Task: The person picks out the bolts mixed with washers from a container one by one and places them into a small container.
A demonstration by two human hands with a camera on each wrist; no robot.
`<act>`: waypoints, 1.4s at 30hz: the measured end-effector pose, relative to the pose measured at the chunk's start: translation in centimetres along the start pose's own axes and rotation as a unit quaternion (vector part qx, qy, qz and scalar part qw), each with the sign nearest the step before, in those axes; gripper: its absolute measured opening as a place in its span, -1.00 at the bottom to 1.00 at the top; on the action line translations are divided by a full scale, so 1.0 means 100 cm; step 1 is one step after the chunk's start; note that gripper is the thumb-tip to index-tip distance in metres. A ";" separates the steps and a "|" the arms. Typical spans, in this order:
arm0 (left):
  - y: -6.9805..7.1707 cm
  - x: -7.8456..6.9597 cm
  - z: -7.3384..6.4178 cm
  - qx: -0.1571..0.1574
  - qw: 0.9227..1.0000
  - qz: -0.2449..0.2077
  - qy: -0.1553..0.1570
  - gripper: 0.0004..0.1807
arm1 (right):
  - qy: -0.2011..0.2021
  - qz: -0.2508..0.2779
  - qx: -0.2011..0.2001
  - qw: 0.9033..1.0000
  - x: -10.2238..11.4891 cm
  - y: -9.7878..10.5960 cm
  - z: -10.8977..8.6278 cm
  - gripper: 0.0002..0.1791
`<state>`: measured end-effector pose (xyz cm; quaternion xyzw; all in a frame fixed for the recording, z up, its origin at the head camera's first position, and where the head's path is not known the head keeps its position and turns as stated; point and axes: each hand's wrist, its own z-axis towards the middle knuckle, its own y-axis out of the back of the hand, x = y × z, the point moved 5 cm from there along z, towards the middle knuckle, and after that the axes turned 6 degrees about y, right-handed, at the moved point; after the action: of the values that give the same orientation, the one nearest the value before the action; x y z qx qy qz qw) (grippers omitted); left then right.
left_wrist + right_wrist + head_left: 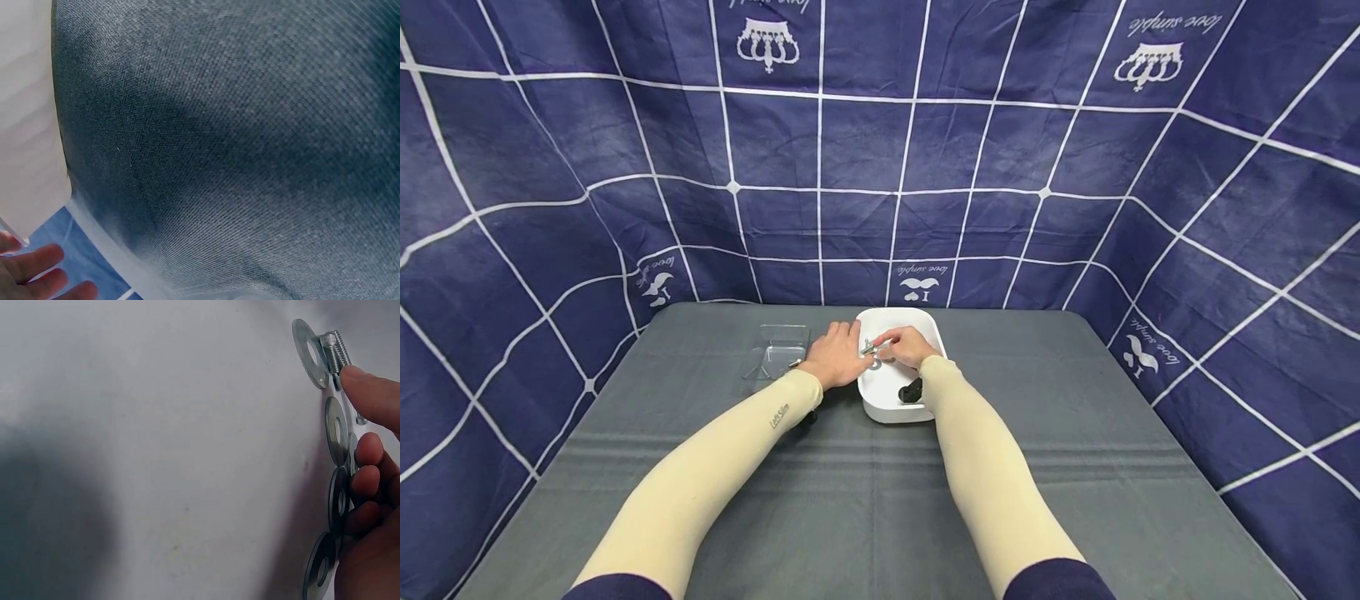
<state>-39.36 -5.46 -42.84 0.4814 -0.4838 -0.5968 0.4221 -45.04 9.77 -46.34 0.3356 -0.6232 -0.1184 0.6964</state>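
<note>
A white tray (891, 410) stands near the far edge of the table, with several flat metal washers (335, 431) on its floor. My right hand (907, 347) reaches into it and pinches a threaded metal bolt (334, 353) at its fingertips; part of the bolt is hidden by the thumb, and another bolt seems to lie against it. My left hand (835, 357) rests at the tray's left rim with its fingers fairly straight. In the left wrist view, fingertips (37, 265) show beside the tray's outer wall (31, 125).
A clear plastic box (784, 354) stands left of my left hand, with a small metal piece (795, 362) by its right side. Grey cloth (820, 500) covers the table. Blue curtains (880, 167) with white lines hang behind and at both sides.
</note>
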 end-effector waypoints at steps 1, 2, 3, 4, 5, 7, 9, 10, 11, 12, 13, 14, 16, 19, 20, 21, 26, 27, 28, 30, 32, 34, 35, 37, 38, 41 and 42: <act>0.000 0.000 0.000 0.001 1.000 0.001 0.000 -0.12 | 0.000 0.000 0.000 1.000 0.000 0.000 0.001 -0.73; 0.001 0.000 0.000 0.001 1.000 0.001 0.000 -0.11 | 0.001 -0.001 0.001 1.000 0.000 0.000 0.001 -0.73; 0.002 0.000 0.000 0.004 1.000 0.001 0.001 -0.11 | 0.001 -0.003 0.001 1.000 0.000 0.000 0.002 -0.73; 0.002 0.000 0.000 0.006 1.000 0.001 0.002 -0.11 | -0.001 -0.003 0.002 1.000 0.000 0.000 0.003 -0.73; 0.002 0.000 0.000 0.007 1.000 0.001 0.002 -0.10 | -0.002 -0.004 0.003 1.000 0.000 0.000 0.003 -0.73; 0.003 -0.001 0.000 0.011 1.000 0.001 0.002 -0.09 | -0.001 -0.012 0.004 1.000 -0.001 0.000 0.003 -0.72; 0.003 -0.001 -0.001 0.014 1.000 0.001 0.002 -0.08 | 0.003 -0.016 0.002 1.000 -0.001 0.000 0.003 -0.72; 0.002 -0.001 -0.001 0.013 1.000 0.001 0.002 -0.08 | 0.006 -0.019 0.000 1.000 -0.001 -0.001 0.003 -0.71; 0.002 -0.001 -0.001 0.014 1.000 0.001 0.001 -0.08 | 0.010 -0.025 -0.001 1.000 -0.002 -0.001 0.003 -0.71; 0.001 -0.001 -0.001 0.014 1.000 0.001 0.001 -0.08 | 0.013 -0.028 -0.001 1.000 -0.002 -0.001 0.003 -0.71; 0.001 -0.001 -0.001 0.014 1.000 0.000 0.001 -0.08 | 0.014 -0.030 -0.003 0.999 -0.002 -0.002 0.003 -0.71; 0.000 0.000 -0.001 0.013 1.000 0.001 0.001 -0.09 | 0.014 -0.033 -0.003 0.999 -0.002 -0.002 0.002 -0.71; -0.001 0.000 -0.001 0.013 1.000 0.002 0.002 -0.09 | 0.012 -0.039 -0.002 0.999 -0.002 -0.003 0.002 -0.71; -0.001 0.000 -0.001 0.012 1.000 0.002 0.003 -0.08 | 0.009 -0.046 -0.003 0.999 -0.002 -0.004 0.002 -0.73; -0.001 0.000 -0.001 0.012 1.000 0.002 0.003 -0.08 | 0.009 -0.048 -0.003 0.999 -0.002 -0.004 0.002 -0.74; -0.001 0.000 -0.001 0.012 1.000 0.003 0.003 -0.08 | 0.009 -0.050 -0.004 0.999 -0.003 -0.004 0.003 -0.75; 0.000 -0.001 0.000 0.007 1.000 0.002 0.004 -0.08 | 0.018 -0.057 -0.008 0.998 0.001 -0.002 -0.002 -0.81; 0.000 -0.001 0.000 0.006 1.000 0.004 0.004 -0.07 | 0.021 -0.058 -0.008 0.998 0.001 -0.002 -0.002 -0.81; 0.000 -0.001 0.000 0.004 1.000 0.003 0.004 -0.07 | 0.023 -0.058 -0.009 0.998 0.001 -0.002 -0.002 -0.81; -0.001 -0.001 0.000 0.004 1.000 0.005 0.005 -0.07 | 0.027 -0.059 -0.006 0.998 0.001 -0.002 -0.003 -0.80; -0.002 0.000 -0.001 0.007 1.000 0.005 0.006 -0.06 | 0.028 -0.058 -0.002 0.998 0.001 -0.003 -0.003 -0.81; -0.003 0.000 -0.001 0.008 1.000 0.003 0.008 -0.05 | 0.027 -0.056 0.001 0.998 -0.003 -0.005 0.003 -0.83; -0.003 0.000 -0.001 0.010 1.000 0.000 0.010 -0.05 | 0.029 -0.057 0.002 0.998 -0.003 -0.005 0.003 -0.84; -0.003 0.000 -0.001 0.012 1.000 -0.004 0.010 -0.05 | 0.032 -0.058 0.004 0.998 -0.003 -0.004 0.003 -0.85; -0.003 0.000 -0.001 0.013 1.000 -0.004 0.010 -0.04 | 0.036 -0.062 0.004 0.997 -0.002 -0.004 0.003 -0.86; -0.001 -0.001 -0.002 0.016 1.000 -0.002 0.008 -0.04 | 0.046 -0.070 0.006 0.996 0.000 -0.002 0.003 -0.87; -0.001 -0.001 -0.002 0.017 1.000 -0.001 0.008 -0.04 | 0.049 -0.074 0.007 0.996 0.000 -0.001 0.002 -0.88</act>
<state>-39.18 -5.40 -42.92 0.4934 -0.4901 -0.5853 0.4169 -45.22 9.60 -46.37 0.3907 -0.5629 -0.1486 0.7130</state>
